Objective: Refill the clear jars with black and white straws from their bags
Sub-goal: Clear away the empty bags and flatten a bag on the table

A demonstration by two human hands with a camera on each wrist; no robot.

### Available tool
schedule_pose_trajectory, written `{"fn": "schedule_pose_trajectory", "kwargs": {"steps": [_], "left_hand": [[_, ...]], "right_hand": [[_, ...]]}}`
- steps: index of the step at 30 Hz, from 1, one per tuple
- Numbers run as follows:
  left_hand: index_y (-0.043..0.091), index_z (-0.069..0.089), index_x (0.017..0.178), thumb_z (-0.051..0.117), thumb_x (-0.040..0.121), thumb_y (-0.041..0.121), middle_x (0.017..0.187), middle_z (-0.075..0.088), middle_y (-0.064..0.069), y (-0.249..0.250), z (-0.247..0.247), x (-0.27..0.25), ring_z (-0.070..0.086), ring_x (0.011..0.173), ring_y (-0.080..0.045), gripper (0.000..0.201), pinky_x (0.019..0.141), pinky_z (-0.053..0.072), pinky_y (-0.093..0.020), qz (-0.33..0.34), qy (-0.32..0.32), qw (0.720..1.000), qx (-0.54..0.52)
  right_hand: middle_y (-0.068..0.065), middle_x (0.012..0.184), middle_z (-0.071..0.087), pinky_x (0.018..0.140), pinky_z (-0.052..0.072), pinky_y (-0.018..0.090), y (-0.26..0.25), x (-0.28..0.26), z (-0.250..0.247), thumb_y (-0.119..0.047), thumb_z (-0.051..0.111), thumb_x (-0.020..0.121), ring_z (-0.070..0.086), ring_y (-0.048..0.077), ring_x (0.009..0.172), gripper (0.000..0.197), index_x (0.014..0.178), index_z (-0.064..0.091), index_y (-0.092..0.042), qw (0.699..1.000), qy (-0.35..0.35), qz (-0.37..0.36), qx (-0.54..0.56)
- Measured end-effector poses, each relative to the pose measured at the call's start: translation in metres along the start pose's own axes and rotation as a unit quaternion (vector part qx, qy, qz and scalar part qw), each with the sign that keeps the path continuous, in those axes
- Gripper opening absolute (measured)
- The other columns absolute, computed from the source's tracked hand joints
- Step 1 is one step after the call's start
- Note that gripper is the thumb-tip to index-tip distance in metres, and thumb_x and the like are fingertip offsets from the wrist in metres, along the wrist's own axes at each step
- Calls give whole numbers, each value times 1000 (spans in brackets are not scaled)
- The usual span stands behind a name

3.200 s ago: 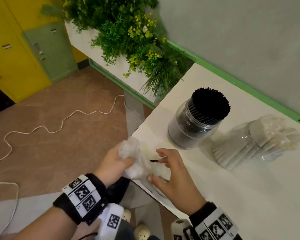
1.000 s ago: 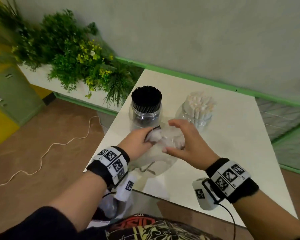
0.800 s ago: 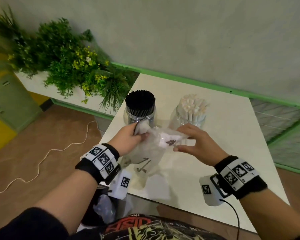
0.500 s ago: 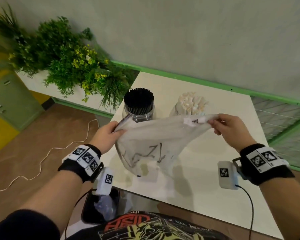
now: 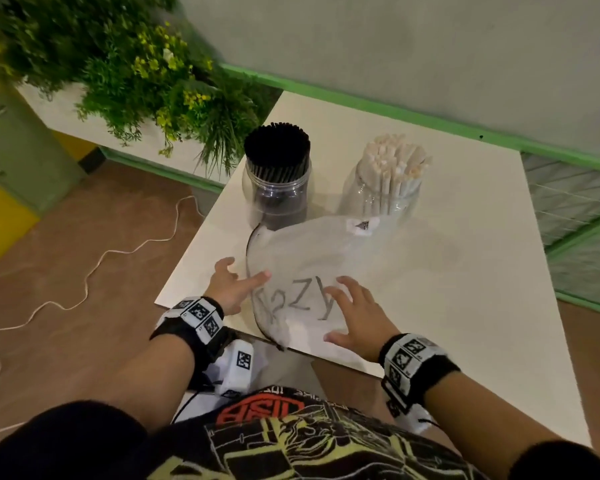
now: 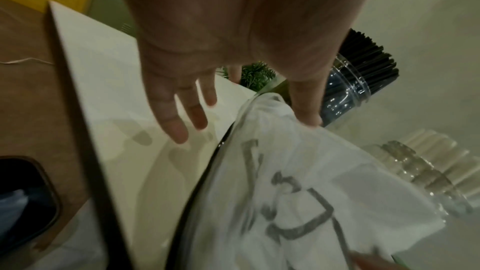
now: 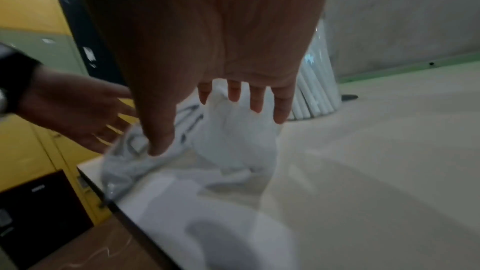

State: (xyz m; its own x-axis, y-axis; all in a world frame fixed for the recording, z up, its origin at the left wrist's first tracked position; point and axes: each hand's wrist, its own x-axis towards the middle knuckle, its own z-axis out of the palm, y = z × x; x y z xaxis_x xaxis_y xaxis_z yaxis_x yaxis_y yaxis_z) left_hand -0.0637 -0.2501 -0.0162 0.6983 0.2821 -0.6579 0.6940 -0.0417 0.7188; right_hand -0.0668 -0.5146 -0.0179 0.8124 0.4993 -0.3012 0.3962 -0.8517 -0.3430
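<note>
Two clear jars stand at the back of the white table [image 5: 465, 271]. The left jar [image 5: 276, 188] is packed with black straws [image 5: 276, 147]; the right jar [image 5: 383, 195] holds white straws [image 5: 392, 161]. In front of them a clear plastic bag [image 5: 309, 258] with marker writing lies flat, with a dark line along its left edge. My left hand [image 5: 238, 277] has spread fingers, the index touching the bag's left edge [image 6: 298, 192]. My right hand [image 5: 340, 306] rests with straight fingers on the bag's near part [image 7: 233, 141]. Neither hand grips anything.
A planter of green plants [image 5: 136, 71] borders the table's left back corner. A white cable [image 5: 94, 265] snakes over the brown floor at left. A dark bin [image 6: 23, 202] sits below the table's near edge. A green-trimmed wall runs behind the table.
The bag, held stretched in the air between both hands half a second ago, now lies flat on the table. Both hands have let go and come down near its front part.
</note>
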Motion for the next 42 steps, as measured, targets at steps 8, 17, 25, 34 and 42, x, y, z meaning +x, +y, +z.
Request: {"fn": "schedule_pose_trajectory", "kwargs": {"steps": [8,17,25,34,42], "left_hand": [[13,66,94,68,72,33,98,70,-12,-34,9,-8,64,92,-28,30,85,52,-38,87,-67,984,140],[17,62,89,64,88,34,75,64,-7,-34,-35,-2,57,65,-21,18,63,47,-29,129,53,990,1],[16,58,117,60,91,12,80,61,-10,-35,-50,-13,60,48,-9,26,46,47,-18,83,-20,992,-92],[17,21,144,73,50,32,136,38,-2,-46,-46,-27,45,115,-19,109,91,43,-33,139,-90,976,142],[16,11,146,93,39,37,141,38,2,-6,-18,-16,36,130,-14,137,112,30,-34,237,18,970,56]], "right_hand": [[11,119,59,91,48,39,9,12,17,16,45,75,60,33,104,57,121,61,-12,992,72,-27,101],[1,90,56,76,38,30,47,-26,-13,4,57,80,48,25,87,18,90,67,-7,988,144,-3,60],[5,82,54,66,40,25,47,-23,-17,-18,36,102,49,19,73,12,100,46,-12,933,74,148,319],[14,109,56,74,57,43,44,-1,-1,-25,33,103,59,29,98,23,105,51,-11,833,74,285,468],[10,96,58,75,54,44,37,-11,-3,-32,36,103,58,24,88,29,100,53,-9,871,53,219,437]]}}
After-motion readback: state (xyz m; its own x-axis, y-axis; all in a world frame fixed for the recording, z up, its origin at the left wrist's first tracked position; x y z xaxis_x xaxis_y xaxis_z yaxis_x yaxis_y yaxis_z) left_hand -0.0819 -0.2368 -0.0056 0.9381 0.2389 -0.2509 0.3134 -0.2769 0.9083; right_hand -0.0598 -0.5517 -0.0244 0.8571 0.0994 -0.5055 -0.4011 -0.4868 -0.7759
